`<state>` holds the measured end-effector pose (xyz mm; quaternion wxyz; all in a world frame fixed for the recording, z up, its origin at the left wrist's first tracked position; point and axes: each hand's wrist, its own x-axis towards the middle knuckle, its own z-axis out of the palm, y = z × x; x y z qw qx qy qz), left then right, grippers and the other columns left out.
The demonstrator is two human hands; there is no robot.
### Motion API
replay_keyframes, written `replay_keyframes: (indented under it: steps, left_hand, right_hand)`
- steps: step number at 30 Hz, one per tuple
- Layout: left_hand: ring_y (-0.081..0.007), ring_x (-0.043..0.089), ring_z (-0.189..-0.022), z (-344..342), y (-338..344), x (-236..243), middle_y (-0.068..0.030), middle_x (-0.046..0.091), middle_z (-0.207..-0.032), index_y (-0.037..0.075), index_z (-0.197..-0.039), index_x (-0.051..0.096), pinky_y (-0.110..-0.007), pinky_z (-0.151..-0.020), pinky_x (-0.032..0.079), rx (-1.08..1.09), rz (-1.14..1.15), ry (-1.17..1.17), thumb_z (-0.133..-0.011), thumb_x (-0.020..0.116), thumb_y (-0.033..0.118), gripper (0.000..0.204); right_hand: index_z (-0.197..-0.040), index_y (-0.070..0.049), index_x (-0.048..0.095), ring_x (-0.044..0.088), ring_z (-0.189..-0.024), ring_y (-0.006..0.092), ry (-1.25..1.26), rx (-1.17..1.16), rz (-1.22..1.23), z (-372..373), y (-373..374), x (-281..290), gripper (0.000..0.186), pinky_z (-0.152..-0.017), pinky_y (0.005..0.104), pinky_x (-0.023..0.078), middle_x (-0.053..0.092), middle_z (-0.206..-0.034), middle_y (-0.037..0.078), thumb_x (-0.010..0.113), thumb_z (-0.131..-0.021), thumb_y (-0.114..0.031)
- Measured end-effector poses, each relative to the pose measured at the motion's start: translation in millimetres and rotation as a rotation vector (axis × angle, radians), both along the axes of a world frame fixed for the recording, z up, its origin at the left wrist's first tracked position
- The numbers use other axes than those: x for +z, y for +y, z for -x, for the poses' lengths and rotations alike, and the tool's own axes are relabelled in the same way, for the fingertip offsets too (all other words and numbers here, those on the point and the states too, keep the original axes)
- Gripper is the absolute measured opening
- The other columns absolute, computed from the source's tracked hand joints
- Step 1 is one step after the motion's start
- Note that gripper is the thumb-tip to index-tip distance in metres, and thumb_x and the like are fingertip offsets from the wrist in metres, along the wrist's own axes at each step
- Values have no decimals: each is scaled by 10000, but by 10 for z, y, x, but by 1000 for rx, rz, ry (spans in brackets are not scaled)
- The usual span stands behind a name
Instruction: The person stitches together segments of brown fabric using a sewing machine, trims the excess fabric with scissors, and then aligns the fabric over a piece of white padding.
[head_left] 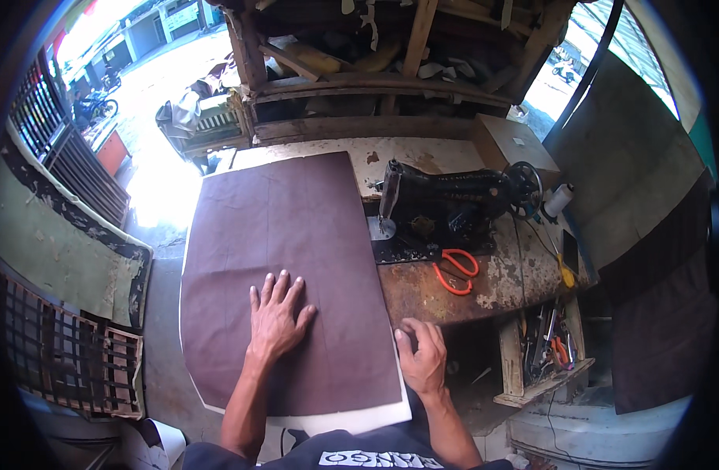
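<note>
A large brown sheet of fabric or leatherette (242, 211) lies over a white backing layer (367, 421) that shows along its lower and right edges. My left hand (277, 321) rests flat on the sheet, fingers stretched out and thumb apart. At the sheet's right edge, my right hand (423, 356) has its fingers curled in toward the thumb. What lies between those fingertips, if anything, is hidden. A black sewing machine (445, 204) stands on the table, just right of the sheet. Orange-handled scissors (457, 272) lie in front of it.
A worn table (422, 294) carries a thread cone (559, 200), a yellow-handled screwdriver (566, 272), a dark phone-like slab (570, 252) and a cardboard box (516, 142). Below the right side, an open wooden drawer (512, 360) holds several tools. A wooden rack (375, 82) stands behind.
</note>
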<state>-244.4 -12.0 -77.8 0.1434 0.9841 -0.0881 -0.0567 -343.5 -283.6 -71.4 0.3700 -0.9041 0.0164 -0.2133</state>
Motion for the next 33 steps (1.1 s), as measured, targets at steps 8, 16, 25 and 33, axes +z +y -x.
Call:
replay_keyframes:
  steps: [8, 16, 25, 33]
  left_hand:
    - [-401, 563, -1290, -1282, -547, 25, -238, 629, -1339, 11, -1316, 635, -466, -1111, 450, -296, 227, -217, -983, 642, 343, 470]
    - [-342, 318, -1531, -2706, -1329, -481, -167, 415, -1611, 78, -1507, 477, -624, -1229, 221, -131, 150, -274, -1040, 456, 417, 577]
    - [-278, 329, -1534, -3210, -1181, -627, -110, 411, -1631, 95, -1548, 440, -509, -1253, 234, -210, 97, -281, -1066, 379, 367, 556]
    - [-283, 263, -1565, -1362, -1079, -205, -114, 340, -1668, 107, -1601, 359, -505, -1282, 153, -329, 58, -199, -1076, 403, 364, 586]
  right_hand:
    - [-1103, -17, 682, 571, -762, 108, 622, 154, -474, 287, 35, -764, 431, -712, 313, 494, 674, -824, 57, 665, -1010, -438]
    - [-1224, -1, 695, 665, -905, 82, 770, 249, -637, 197, -53, -589, 369, -803, 267, 539, 751, -1041, 50, 720, -999, -292]
    - [-1018, 3, 772, 649, -800, 92, 1114, 589, -760, 78, -273, -1086, 439, -730, 281, 516, 745, -855, 46, 799, -909, -421]
    - [-1347, -51, 660, 674, -1178, 308, 1239, 1064, -380, 109, -449, -952, 612, -1019, 362, 507, 700, -1291, 187, 735, -886, -447]
